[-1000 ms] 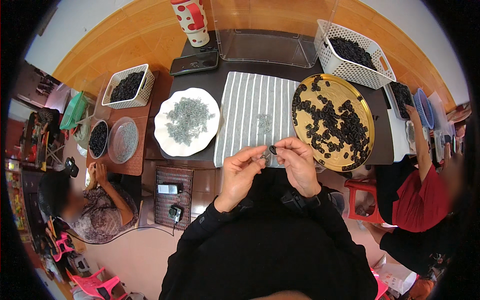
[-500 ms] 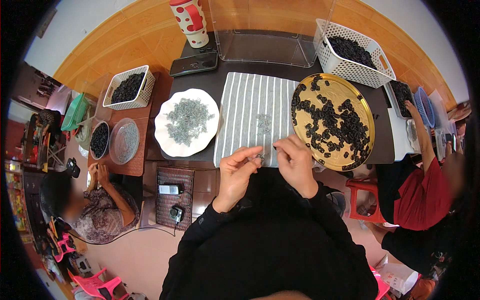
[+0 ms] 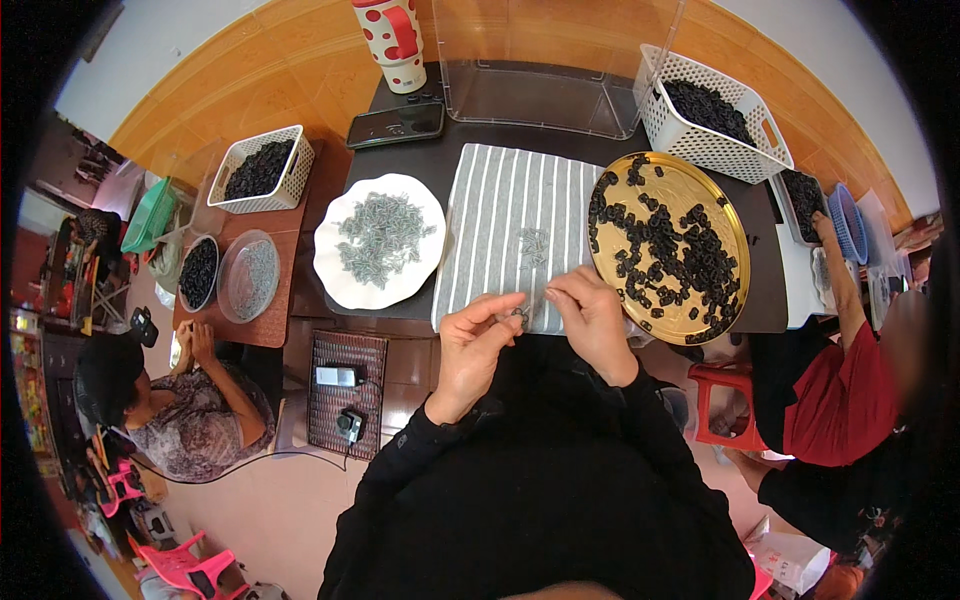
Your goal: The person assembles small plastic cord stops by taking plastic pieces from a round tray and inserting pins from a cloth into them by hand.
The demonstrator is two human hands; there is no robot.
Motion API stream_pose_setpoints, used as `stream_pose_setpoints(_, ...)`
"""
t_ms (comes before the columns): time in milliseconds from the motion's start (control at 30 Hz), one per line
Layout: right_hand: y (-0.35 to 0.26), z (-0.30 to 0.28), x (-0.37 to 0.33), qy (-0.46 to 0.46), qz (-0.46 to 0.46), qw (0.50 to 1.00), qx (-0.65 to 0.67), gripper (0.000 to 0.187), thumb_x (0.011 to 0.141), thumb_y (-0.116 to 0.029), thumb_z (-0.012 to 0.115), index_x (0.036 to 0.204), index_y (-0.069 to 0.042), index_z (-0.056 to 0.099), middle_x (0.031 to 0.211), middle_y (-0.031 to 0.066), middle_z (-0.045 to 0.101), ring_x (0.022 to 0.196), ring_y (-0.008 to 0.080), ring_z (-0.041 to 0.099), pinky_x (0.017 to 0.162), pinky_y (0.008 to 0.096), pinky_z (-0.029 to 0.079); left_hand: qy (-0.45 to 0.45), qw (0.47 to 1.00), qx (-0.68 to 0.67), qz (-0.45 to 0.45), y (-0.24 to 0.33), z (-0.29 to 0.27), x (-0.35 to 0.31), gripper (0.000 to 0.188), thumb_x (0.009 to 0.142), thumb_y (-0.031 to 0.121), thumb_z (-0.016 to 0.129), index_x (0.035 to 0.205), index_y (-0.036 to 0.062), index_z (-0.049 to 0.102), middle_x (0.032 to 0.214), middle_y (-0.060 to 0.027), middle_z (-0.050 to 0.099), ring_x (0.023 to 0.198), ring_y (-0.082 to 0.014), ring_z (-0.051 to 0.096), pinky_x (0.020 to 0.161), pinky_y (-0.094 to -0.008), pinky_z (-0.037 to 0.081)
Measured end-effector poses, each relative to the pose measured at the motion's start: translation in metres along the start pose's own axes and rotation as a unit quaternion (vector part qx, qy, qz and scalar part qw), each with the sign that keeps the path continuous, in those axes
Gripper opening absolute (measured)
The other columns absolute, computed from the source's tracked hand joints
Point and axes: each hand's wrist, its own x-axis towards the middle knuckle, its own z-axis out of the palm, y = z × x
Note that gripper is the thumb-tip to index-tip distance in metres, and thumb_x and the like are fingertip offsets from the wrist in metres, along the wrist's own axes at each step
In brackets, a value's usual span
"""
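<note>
My left hand point(image 3: 470, 350) is closed, thumb against fingers, with small grey metal pins point(image 3: 520, 314) showing at its fingertips. Close to its right, my right hand point(image 3: 594, 325) is pinched; anything between those fingertips is too small to make out. Both hands are over the near edge of a grey-and-white striped cloth point(image 3: 480, 220). A small pile of loose metal pins point(image 3: 533, 246) lies on the cloth beyond them. Left of the cloth, a white wavy-rimmed plate point(image 3: 330, 285) holds many more pins. On the right, a round gold tray point(image 3: 725, 200) carries scattered small black parts point(image 3: 690, 255).
Behind stand a clear plastic box point(image 3: 540, 95), a phone point(image 3: 395, 125), a spotted tumbler point(image 3: 393, 50) and a white basket point(image 3: 755, 150) of black parts. Co-workers sit left point(image 3: 190, 410) and right point(image 3: 835, 400). A red stool point(image 3: 725, 405) stands below the table's right side.
The black bit at my right fingertips no longer shows clearly. My left hand keeps its pinch almost in place. The whole view has shifted slightly.
</note>
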Motion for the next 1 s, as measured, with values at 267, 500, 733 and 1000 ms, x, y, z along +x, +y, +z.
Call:
stream_pose_setpoints(267, -0.015, -0.004, -0.008, -0.002, 0.148, 0.924, 0.352, 0.012, 0.091, -0.005, 0.060, 0.100, 0.001, 0.067, 0.079, -0.0008, 0.061, 0.068, 0.0035, 0.054, 0.058, 0.0194, 0.045, -0.020, 1.000, 0.013, 0.006, -0.002, 0.005, 0.000, 0.027, 0.084, -0.009, 0.060, 0.110, -0.0032, 0.067, 0.085, -0.0041, 0.062, 0.070, -0.0100, 0.057, 0.065, -0.0213, 0.045)
stream_pose_setpoints(500, -0.018, -0.003, -0.012, 0.006, 0.155, 0.915, 0.372, 0.013, 0.091, -0.004, 0.060, 0.103, 0.001, 0.065, 0.078, -0.0007, 0.062, 0.067, 0.0037, 0.054, 0.059, 0.0188, 0.045, -0.022, 1.000, 0.004, 0.012, -0.005, 0.006, 0.000, 0.027, 0.084, -0.009, 0.060, 0.110, -0.0032, 0.067, 0.083, -0.0046, 0.063, 0.071, -0.0108, 0.057, 0.065, -0.0218, 0.045)
stream_pose_setpoints(733, -0.015, -0.002, -0.012, 0.000, 0.130, 0.918, 0.374, 0.012, 0.091, -0.002, 0.060, 0.101, 0.001, 0.066, 0.078, -0.0011, 0.061, 0.067, 0.0036, 0.053, 0.059, 0.0185, 0.044, -0.020, 1.000, 0.009, 0.001, -0.004, 0.008, -0.001, 0.028, 0.084, -0.009, 0.060, 0.110, -0.0003, 0.068, 0.083, -0.0022, 0.060, 0.072, -0.0081, 0.056, 0.062, -0.0208, 0.045)
stream_pose_setpoints(1000, -0.015, -0.001, -0.011, -0.004, 0.089, 0.931, 0.353, 0.012, 0.091, 0.001, 0.059, 0.100, 0.001, 0.067, 0.078, -0.0008, 0.058, 0.065, 0.0038, 0.051, 0.057, 0.0194, 0.041, -0.024, 1.000, -0.007, -0.002, -0.005, 0.007, 0.000, 0.028, 0.085, -0.009, 0.060, 0.110, -0.0007, 0.068, 0.086, -0.0036, 0.062, 0.072, -0.0085, 0.057, 0.062, -0.0206, 0.045)
